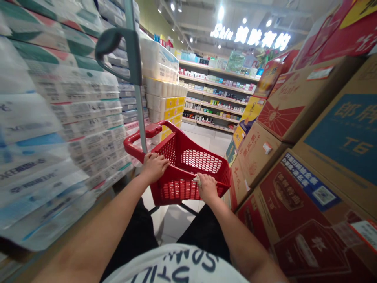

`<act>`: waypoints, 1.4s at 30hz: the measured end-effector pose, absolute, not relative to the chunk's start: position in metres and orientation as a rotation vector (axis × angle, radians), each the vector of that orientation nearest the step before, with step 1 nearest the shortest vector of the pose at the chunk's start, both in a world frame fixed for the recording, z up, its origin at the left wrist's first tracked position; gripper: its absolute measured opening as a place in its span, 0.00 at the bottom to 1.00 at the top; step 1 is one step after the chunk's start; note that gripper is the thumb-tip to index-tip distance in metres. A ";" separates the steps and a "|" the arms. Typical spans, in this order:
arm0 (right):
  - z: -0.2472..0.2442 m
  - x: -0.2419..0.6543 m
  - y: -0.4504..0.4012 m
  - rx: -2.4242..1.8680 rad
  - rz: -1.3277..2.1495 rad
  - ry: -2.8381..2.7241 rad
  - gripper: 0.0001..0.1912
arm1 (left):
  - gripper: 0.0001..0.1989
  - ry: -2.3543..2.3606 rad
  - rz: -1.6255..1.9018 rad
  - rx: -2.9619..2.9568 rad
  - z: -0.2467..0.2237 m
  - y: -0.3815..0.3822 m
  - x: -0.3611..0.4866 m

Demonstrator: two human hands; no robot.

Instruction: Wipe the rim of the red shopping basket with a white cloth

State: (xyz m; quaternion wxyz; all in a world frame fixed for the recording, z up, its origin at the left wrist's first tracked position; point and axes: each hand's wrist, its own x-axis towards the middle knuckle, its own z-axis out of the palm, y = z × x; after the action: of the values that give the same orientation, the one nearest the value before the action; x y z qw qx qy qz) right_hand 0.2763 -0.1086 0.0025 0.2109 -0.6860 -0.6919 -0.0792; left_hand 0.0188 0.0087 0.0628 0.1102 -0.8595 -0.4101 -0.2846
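A red plastic shopping basket on wheels stands in front of my body, turned sideways. My left hand is closed over its near rim at the left, close to the foot of a grey metal pole. At the pole's upper part is a dark grey loop handle, which neither hand touches. Farther right along the same rim, my right hand is closed on the edge, with a small whitish thing by its fingers, too small to name. The visible inside of the basket shows perforated red walls.
Stacked packs of tissue paper line the left side. Cardboard cartons rise close on the right. A tiled aisle floor leads between them to shelves of small goods under an illuminated sign.
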 end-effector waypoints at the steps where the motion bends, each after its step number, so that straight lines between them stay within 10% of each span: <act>1: 0.004 0.270 -0.105 -1.932 -0.207 -1.895 0.26 | 0.14 -1.210 -0.839 -2.523 0.063 0.009 0.019; 42: -0.017 0.246 -0.093 -1.564 -0.313 -1.854 0.16 | 0.13 -1.164 -1.044 -2.436 0.052 -0.006 0.006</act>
State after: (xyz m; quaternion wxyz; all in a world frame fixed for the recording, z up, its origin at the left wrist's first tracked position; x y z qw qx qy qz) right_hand 0.2461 -0.0931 -0.0166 0.3409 -0.6011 -0.7127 -0.1204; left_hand 0.0061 -0.0062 0.0522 0.1233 -0.8351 -0.3992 -0.3578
